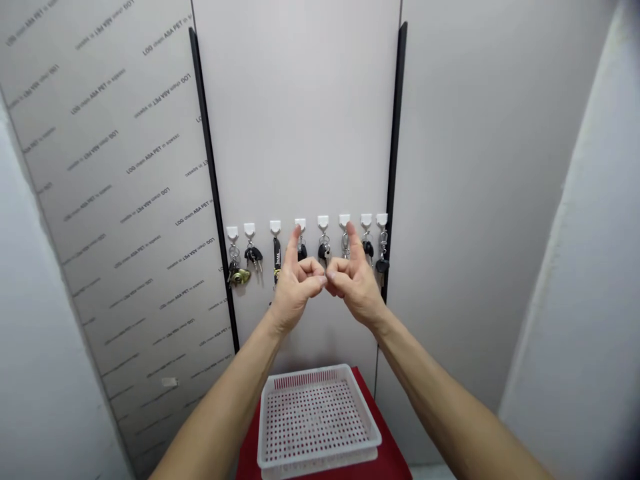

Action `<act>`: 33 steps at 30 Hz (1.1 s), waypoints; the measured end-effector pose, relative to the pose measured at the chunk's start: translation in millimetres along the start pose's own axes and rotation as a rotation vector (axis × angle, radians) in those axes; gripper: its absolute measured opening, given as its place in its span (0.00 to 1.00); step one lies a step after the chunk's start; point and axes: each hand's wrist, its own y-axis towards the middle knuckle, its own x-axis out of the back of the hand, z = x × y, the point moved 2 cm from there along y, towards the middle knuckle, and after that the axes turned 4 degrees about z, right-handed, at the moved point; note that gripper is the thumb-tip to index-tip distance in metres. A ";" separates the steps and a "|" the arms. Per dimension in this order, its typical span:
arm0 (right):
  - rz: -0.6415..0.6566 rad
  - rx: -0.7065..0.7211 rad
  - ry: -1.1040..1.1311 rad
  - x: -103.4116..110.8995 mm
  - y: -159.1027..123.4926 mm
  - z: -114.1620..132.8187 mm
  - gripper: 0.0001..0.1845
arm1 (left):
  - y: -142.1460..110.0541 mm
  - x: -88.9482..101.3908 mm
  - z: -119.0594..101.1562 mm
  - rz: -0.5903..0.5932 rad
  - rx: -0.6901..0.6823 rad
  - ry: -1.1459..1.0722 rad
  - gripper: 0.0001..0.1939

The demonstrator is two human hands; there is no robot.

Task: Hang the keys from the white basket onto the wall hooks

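My left hand [294, 285] and my right hand [357, 283] are raised side by side in front of a row of white wall hooks. On each hand the index finger points up while the other fingers are curled in; the thumbs meet or nearly meet in the middle. Neither hand holds anything. Key bunches hang from the hooks, among them keys with a brass-coloured lock piece [242, 277], black-headed keys [254, 255], a black strap [277, 253] and keys [325, 249] seen between my index fingers. My hands partly cover some of the bunches.
Below my hands, a white perforated plastic basket [375, 437] rests on a red surface [387, 433]. Black vertical strips [398, 100] edge the pale panel [300, 120]. Printed film covers the left panel [125, 200], and white walls stand at both sides.
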 end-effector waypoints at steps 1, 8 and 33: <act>0.011 0.003 0.010 0.3 -0.6 -0.6 0.38 | 0.0 -1.8 0.8 0.011 0.002 -0.007 0.37; 0.064 -0.131 -0.083 -7.6 2.0 -27.5 0.33 | -10.0 17.0 23.3 -0.047 0.081 0.052 0.36; -0.046 -0.240 -1.096 -102.3 123.7 -72.7 0.12 | 27.0 182.8 4.3 -0.722 0.282 0.941 0.11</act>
